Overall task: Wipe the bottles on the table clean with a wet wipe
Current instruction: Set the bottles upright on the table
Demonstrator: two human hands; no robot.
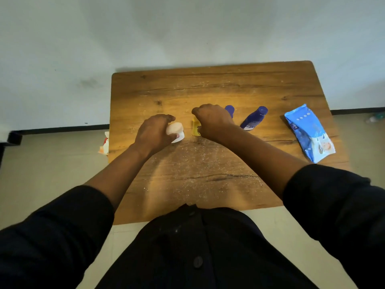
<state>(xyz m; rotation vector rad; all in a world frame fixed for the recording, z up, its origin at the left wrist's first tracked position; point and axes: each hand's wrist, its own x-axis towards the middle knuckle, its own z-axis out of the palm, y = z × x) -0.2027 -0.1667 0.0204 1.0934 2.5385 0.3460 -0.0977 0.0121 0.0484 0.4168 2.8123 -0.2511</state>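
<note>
Left hand (155,132): fingers curled round a short white plastic bottle with a pale pink round cap (175,131), gripping it from the left side. Bottle stands on the brown wooden tabletop (208,170) left of centre; its long axis tilts slightly, cap leaning toward the camera.

Right hand (212,119): closed in a fist over the top of a small yellow bottle (195,128), knuckles up. Only the lower yellow body shows below the hand; it stands upright, just right of the white bottle but apart from it. Whether a wipe sits inside the fist cannot be told.

Behind the right hand, a dark blue cap (229,110) of another bottle, body hidden. Further right, a dark blue plastic bottle with a white label (253,118) stands, drawn leaning by the wide lens, cap toward the far right.

Near the table's right edge, a light blue soft pack of wet wipes (310,132) lies flat, long axis running from far-left to near-right.

White specks scatter over the tabletop's centre. Dark sleeves (337,203) cover both upper arms. An orange and white packet (105,143) shows at the table's left edge.
</note>
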